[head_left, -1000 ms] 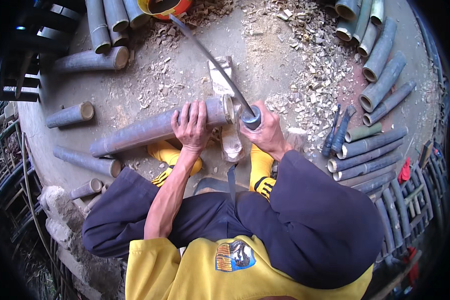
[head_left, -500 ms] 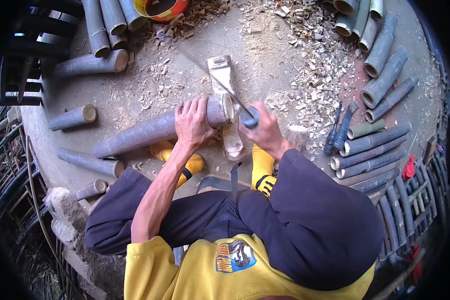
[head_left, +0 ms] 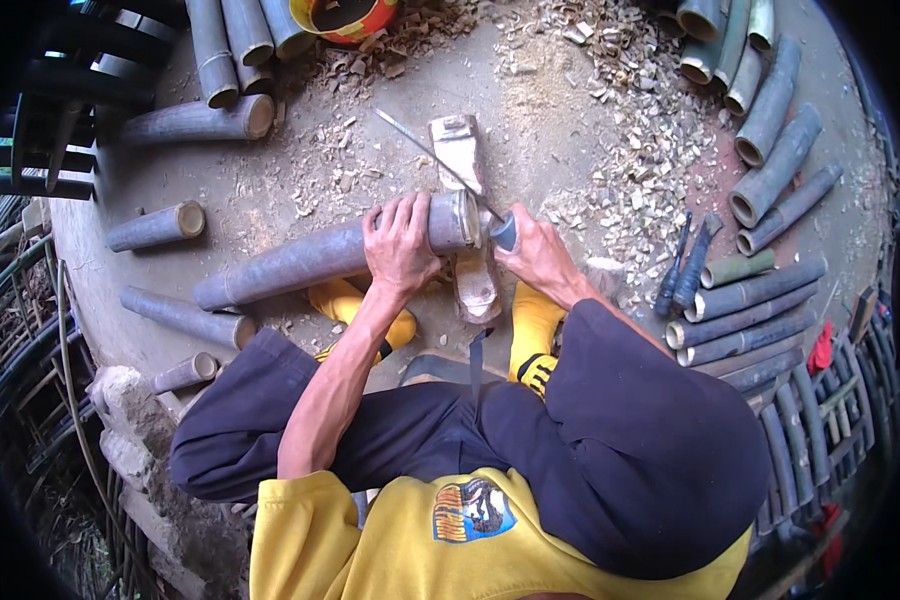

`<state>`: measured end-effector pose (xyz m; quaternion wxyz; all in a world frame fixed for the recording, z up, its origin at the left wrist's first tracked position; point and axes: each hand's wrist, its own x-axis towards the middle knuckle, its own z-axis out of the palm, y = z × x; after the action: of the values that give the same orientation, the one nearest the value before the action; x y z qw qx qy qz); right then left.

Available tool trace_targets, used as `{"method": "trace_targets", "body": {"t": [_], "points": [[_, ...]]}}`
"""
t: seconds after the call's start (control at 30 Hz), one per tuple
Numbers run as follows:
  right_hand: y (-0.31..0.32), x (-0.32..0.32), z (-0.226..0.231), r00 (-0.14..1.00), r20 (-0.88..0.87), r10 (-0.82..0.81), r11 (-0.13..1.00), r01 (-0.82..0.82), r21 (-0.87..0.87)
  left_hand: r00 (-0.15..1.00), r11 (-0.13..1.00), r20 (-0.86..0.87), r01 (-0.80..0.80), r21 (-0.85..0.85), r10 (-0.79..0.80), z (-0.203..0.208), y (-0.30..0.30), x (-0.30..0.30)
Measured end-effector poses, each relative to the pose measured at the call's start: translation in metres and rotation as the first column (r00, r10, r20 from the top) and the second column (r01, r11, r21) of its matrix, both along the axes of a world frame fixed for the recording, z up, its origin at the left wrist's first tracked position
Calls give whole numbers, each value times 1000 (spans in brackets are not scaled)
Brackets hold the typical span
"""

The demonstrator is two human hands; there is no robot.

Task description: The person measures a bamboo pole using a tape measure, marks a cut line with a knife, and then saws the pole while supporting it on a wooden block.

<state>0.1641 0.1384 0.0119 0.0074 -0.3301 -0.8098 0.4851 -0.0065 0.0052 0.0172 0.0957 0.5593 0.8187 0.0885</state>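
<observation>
A thick grey bamboo tube (head_left: 300, 264) lies slanting across the floor in front of me, its cut end resting on a pale notched wooden block (head_left: 457, 150). My left hand (head_left: 402, 240) is wrapped over the tube near that end. In my right hand (head_left: 538, 252) is the handle of a long thin-bladed tool (head_left: 420, 148); whether it is a knife or a saw I cannot tell, since the blade shows nearly edge-on. The blade slants up and left, crossing over the block just beyond the tube's open end. The fingers of my right hand are closed around the blue-grey handle.
Several bamboo tubes lie at the left (head_left: 157, 226) and right (head_left: 760, 288). Wood chips (head_left: 650, 150) cover the floor ahead. Two dark tools (head_left: 692, 265) lie right of my knee. A red-yellow bucket (head_left: 365, 28) stands at the top. My feet flank the block.
The blade's outer part, blurred before, now shows sharply. My right hand has shifted slightly right and down. The scene sits a little lower and further right; my left hand keeps its hold.
</observation>
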Motion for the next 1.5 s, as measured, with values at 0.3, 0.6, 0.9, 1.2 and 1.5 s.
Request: {"method": "trace_targets", "body": {"t": [0.3, 0.6, 0.9, 1.2, 1.5], "points": [[5, -7, -7, 991, 132, 27, 1000, -26, -8, 997, 998, -68, -18, 65, 23, -6, 5, 4], [-1, 2, -17, 998, 64, -29, 999, 31, -40, 992, 987, -122, -21, 162, 41, -14, 3, 13], [-6, -5, 32, 903, -401, -154, 980, 191, 54, 974, 974, -204, -50, 219, 96, -23, -3, 14], [-9, -10, 33, 944, -279, -173, 984, 157, -79, 962, 975, -257, -34, 222, 92, -29, -8, 12], [0, -6, 21, 995, -22, -100, 957, 90, -274, 961, 969, -255, -39, 244, 103, -30, -13, 17]]}}
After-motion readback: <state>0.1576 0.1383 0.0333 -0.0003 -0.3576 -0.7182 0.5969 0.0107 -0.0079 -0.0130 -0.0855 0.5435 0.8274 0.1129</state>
